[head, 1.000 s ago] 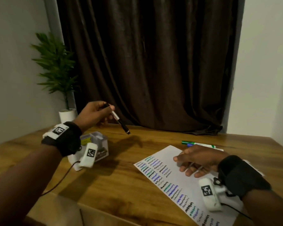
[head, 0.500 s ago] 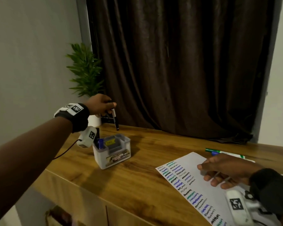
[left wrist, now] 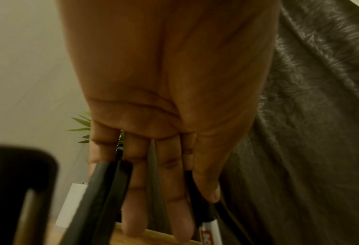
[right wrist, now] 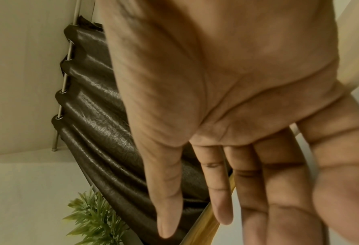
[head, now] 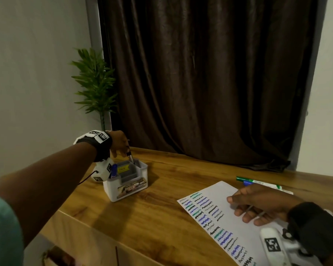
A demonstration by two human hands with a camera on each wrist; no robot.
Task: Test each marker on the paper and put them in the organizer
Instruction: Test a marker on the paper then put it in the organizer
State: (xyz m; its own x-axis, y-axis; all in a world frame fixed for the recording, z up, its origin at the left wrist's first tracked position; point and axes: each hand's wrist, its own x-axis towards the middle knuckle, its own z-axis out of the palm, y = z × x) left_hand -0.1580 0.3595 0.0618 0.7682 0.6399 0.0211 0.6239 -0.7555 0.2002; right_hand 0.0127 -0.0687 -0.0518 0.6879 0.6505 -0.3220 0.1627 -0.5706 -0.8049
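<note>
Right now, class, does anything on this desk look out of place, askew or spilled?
Nothing stands out. The left hand lowers a black marker into the organizer, the right hand rests open on the paper, and two markers lie beyond it. No spill shows.

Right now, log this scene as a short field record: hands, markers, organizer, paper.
left hand: pinches the black marker, tip down into the organizer
right hand: fingers straight, resting on the paper
blue marker: upright in the organizer's near-left slot
green marker: lying on the table beyond the paper
paper: covered in black, blue and green test squiggles
</note>
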